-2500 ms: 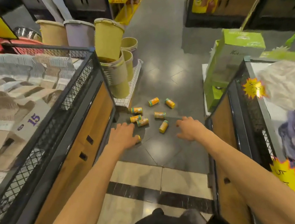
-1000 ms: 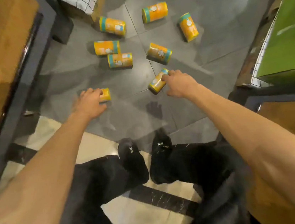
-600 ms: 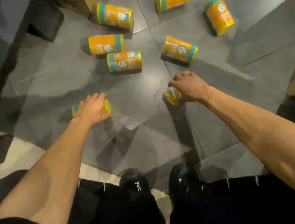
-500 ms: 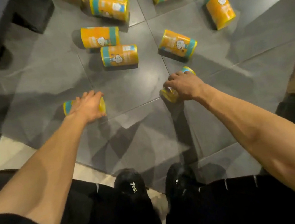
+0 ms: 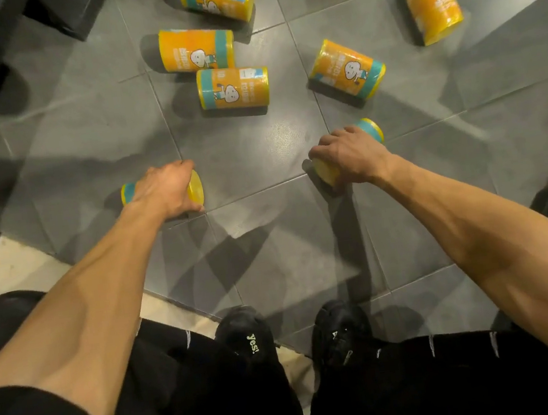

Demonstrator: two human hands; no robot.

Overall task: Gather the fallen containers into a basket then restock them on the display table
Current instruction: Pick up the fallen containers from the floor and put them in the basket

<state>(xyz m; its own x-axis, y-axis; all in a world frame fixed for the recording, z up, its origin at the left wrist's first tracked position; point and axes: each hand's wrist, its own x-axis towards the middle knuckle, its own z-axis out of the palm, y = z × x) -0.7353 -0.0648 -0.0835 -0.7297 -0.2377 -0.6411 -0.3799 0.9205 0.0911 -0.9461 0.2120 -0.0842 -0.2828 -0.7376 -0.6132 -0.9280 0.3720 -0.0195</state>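
While a person crouches on the grey floor (image 5: 251, 148), the left hand (image 5: 163, 189) curls round the left container (image 5: 196, 189) at 10 o'clock, and the right hand (image 5: 351, 156) curls round the right container (image 5: 325, 171) at 2. Five other containers (image 5: 233, 86) lie toward 12. Gathering looks underway; next, both need lifting to a basket, unseen.

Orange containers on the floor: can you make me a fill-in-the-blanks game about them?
1. The left hand and the right hand each grip one ___.
2. The loose containers on the floor number ___.
3. They all lie on their ___.
4. The shoes are ___.
Missing words: container; six; sides; black.
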